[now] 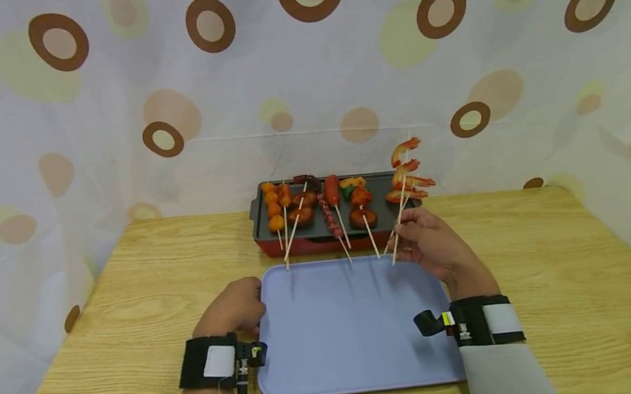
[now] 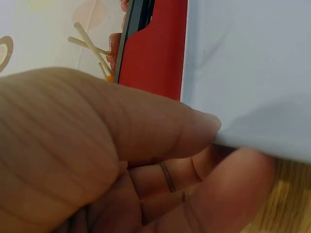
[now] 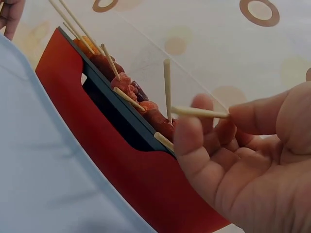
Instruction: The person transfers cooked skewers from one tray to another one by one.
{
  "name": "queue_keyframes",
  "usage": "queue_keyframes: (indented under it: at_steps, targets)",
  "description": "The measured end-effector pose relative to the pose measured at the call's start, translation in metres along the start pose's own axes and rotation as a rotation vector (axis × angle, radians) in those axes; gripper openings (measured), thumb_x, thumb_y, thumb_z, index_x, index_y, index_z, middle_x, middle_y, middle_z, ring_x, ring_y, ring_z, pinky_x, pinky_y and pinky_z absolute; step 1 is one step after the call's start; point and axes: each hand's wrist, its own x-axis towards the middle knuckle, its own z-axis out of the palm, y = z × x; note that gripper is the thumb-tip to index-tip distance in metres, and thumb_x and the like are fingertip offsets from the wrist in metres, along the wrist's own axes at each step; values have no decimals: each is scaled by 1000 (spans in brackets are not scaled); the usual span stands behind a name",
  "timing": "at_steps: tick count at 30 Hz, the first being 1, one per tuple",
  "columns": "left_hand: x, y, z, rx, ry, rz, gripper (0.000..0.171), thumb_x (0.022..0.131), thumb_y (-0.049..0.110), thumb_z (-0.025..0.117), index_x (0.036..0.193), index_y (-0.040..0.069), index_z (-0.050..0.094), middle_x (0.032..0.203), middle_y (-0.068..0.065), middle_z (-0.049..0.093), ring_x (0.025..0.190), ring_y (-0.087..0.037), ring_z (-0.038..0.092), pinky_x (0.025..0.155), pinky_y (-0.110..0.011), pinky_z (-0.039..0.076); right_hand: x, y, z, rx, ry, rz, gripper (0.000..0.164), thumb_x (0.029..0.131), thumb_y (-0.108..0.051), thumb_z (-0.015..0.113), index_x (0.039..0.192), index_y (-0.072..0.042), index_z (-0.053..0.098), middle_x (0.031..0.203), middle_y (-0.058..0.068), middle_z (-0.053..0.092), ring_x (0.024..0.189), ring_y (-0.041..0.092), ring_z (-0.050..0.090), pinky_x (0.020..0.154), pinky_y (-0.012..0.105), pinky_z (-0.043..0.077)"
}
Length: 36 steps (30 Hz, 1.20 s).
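Observation:
My left hand [image 1: 233,306] grips the left side of a pale blue-grey tray [image 1: 352,331], its thumb on the rim and a finger under the edge in the left wrist view. With thumb and fingertips my right hand [image 1: 434,243] pinches the bare stick end [image 3: 199,112] of a shrimp skewer. Orange-red shrimp [image 1: 413,183] show above that hand, over the right end of a red and black grill box [image 1: 317,244]. A second stick lies close to the pinched one there; the fingers partly hide it.
More skewers lie across the grill: orange balls [image 1: 273,210], a red sausage [image 1: 332,188], small pink pieces [image 1: 329,217] and a mushroom skewer [image 1: 362,218]. Their sticks jut over the tray's far edge. A wooden table [image 1: 175,264] carries everything, with a patterned cloth [image 1: 281,76] behind it.

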Motion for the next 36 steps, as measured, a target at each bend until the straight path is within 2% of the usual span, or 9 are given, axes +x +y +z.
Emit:
queue_keyframes:
  at_steps: [3,8,15,18,24,30,36]
  targets:
    - [0,1,0,2,-1,1,32,89,-5,55,121,-7,58,93,-15,62,60,-21,62,51,-27,52,0,0,1,-11,-21,-12,7,105,-5,41,111,-1,39,91,9,61,82,20,68,73,34,59]
    - [0,1,0,3,0,9,29,88,-5,54,116,-7,59,88,-14,61,59,-20,62,50,-27,51,0,-3,3,-93,2,-58,9,104,-4,43,111,-2,38,96,11,54,84,23,68,72,36,59]
    - [-2,1,0,7,5,14,25,88,-6,54,112,-5,60,85,-13,61,58,-20,61,50,-27,50,-4,-9,5,-224,0,-100,33,100,-1,48,131,-4,35,106,22,48,82,23,69,68,37,59]
    - [-2,1,0,11,5,15,24,87,-6,54,111,-5,61,84,-12,60,58,-20,61,50,-27,50,-6,-13,6,-274,18,-102,39,100,-1,49,135,-5,33,107,24,48,84,28,69,68,37,59]
    - [0,1,0,21,1,14,23,87,-5,54,109,-4,61,83,-12,60,58,-20,61,49,-27,50,-10,-19,8,-374,64,-92,32,98,-1,51,127,-2,38,104,21,50,90,40,67,67,39,59]
    - [0,2,0,25,-9,10,26,87,-5,55,113,-5,60,82,-12,60,57,-20,61,50,-27,49,-18,-25,9,-450,127,-109,22,98,-3,52,119,2,45,106,20,51,87,32,68,72,45,59]
    - [0,1,-1,28,-11,9,27,87,-6,53,113,-5,59,80,-12,60,55,-20,60,49,-26,47,-23,-30,12,-507,184,-95,25,100,-8,53,121,3,48,106,16,52,90,32,65,70,36,59]
